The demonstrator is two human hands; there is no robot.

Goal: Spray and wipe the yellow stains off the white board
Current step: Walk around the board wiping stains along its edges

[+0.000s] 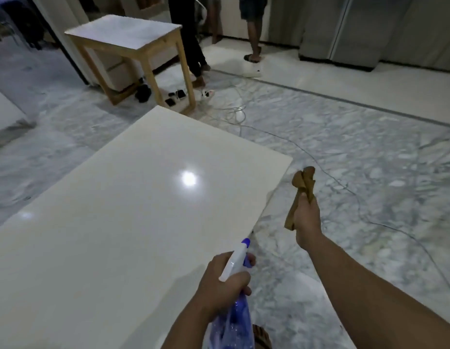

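The white board (133, 197) lies flat as a worktop surface, filling the left and centre of the view, glossy, with a round light reflection near its middle; no yellow stains can be made out on it. The left hand (224, 285) has its fingers curled round the neck of a blue-and-white spray bottle (235, 293), held over the board's near right edge, nozzle pointing forward. The right hand (307, 222) hangs beside the board's right edge over the marble floor (370, 159), fingers pinching a bunched brown cloth (303, 187). A small wooden table (128, 36) stands beyond.
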